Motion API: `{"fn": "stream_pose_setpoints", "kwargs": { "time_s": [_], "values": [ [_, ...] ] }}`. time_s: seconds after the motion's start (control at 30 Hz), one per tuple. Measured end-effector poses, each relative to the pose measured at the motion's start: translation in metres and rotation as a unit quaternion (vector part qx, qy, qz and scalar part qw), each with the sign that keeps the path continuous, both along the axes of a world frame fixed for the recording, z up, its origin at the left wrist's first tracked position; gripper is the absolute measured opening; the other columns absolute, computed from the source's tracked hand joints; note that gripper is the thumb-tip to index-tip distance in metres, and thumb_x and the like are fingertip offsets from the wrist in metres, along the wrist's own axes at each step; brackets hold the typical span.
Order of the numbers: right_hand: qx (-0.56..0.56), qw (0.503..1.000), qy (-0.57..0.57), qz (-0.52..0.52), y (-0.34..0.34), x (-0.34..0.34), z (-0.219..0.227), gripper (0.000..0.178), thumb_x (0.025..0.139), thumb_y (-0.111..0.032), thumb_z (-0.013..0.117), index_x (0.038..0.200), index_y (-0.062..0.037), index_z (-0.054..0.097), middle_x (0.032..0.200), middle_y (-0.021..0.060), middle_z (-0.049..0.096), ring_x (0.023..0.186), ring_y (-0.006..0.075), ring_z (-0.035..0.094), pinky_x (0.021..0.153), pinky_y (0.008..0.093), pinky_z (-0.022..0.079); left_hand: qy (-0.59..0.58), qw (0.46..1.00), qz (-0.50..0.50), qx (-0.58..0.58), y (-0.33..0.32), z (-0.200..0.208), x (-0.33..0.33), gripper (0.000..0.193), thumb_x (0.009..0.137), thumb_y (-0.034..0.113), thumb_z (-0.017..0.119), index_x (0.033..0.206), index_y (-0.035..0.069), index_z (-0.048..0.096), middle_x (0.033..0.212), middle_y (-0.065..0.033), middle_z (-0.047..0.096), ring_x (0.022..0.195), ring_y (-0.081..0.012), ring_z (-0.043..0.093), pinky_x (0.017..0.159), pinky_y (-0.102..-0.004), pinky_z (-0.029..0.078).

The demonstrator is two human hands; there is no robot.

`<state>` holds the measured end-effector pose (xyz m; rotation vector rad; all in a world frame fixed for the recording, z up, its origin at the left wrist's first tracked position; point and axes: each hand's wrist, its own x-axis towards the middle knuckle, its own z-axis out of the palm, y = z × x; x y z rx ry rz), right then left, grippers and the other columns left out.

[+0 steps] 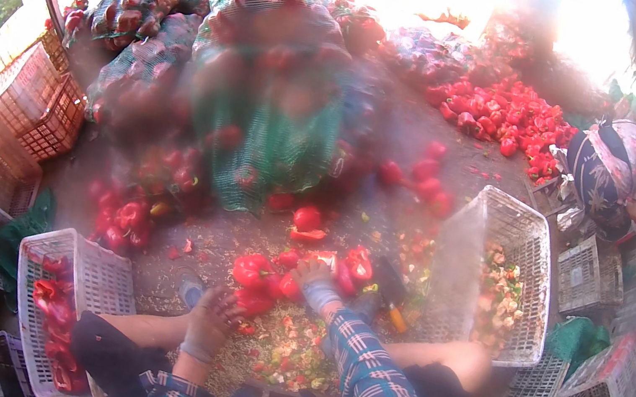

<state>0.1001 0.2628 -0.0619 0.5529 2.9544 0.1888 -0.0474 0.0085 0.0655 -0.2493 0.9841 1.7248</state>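
Several red bell peppers (253, 269) lie in a small heap on the ground between my legs. My left hand (213, 318) is beside the near left of the heap, its fingers apart and close to a red pepper (255, 301); I see nothing held in it. My right hand (313, 274) reaches across the top of the heap and touches the peppers; blur hides how its fingers are bent. To the right of the heap lies a knife (396, 318) with an orange handle and a dark blade. Chopped pepper cores and seeds (295, 353) are scattered nearest me.
At my left, a white crate (82, 259) holds red peppers; another crate (538, 322) at my right contains pepper scraps. Ahead stand green mesh sacks (285, 142) of peppers. A large pepper pile (503, 112) and a bending person (615, 179) are far right. Stacked crates (2, 181) line the left.
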Motion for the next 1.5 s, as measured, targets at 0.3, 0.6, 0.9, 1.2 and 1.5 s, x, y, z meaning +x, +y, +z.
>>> {"fn": "stream_pose_setpoints", "kwargs": {
  "time_s": [0.3,0.6,0.9,1.2,1.5],
  "values": [
    [-0.567,0.771,0.151,-0.246,0.028,0.022,0.06,0.035,0.087,-0.023,0.07,0.118,-0.0063,0.066,0.1,0.0062,0.071,0.087,0.018,0.067,0.075,0.0309,0.053,-0.002,0.997,-0.04,-0.069,0.016,-0.037,0.008,0.047,0.097,0.045,0.06,0.133,0.016,0.051,0.111,-0.0073,0.061,0.091,-0.0279,0.065,0.075,-0.0413,0.053],
    [-0.795,0.537,0.222,-0.174,-0.03,0.008,0.138,0.044,0.089,-0.024,0.073,0.127,-0.0048,0.063,0.102,0.0,0.067,0.087,0.0074,0.062,0.074,0.0241,0.051,0.1,0.969,-0.217,0.055,0.029,-0.003,0.011,0.079,0.094,0.058,0.061,0.157,0.027,0.025,0.135,-0.0054,0.057,0.108,-0.0249,0.065,0.082,-0.0445,0.057],
    [-0.625,0.691,0.322,-0.169,-0.094,-0.003,0.14,0.061,0.084,-0.029,0.077,0.135,-0.0037,0.053,0.121,0.0136,0.066,0.112,0.0205,0.063,0.094,0.0337,0.051,0.289,0.947,-0.132,0.04,0.022,0.015,0.026,0.074,0.087,0.012,0.069,0.151,0.008,0.033,0.127,-0.0112,0.058,0.107,-0.0209,0.064,0.081,-0.0345,0.059],
    [-0.774,0.443,0.369,-0.26,-0.111,0.004,0.151,0.026,0.086,-0.013,0.071,0.109,-0.001,0.065,0.087,0.0045,0.07,0.078,0.0109,0.066,0.066,0.0255,0.051,0.19,0.97,-0.112,0.103,0.019,0.027,0.031,0.057,0.084,0.004,0.062,0.139,0.0,0.046,0.108,-0.0113,0.065,0.079,-0.0161,0.066,0.065,-0.0249,0.056],
    [-0.833,0.277,0.424,-0.224,-0.118,-0.003,0.11,0.009,0.084,-0.003,0.069,0.092,-0.0037,0.065,0.077,0.0022,0.065,0.066,0.0141,0.063,0.061,0.0297,0.052,0.011,0.985,-0.067,0.161,-0.008,-0.03,0.01,0.025,0.093,0.021,0.063,0.113,0.006,0.063,0.092,-0.0101,0.069,0.075,-0.0198,0.07,0.06,-0.0302,0.057]
  ]
}}
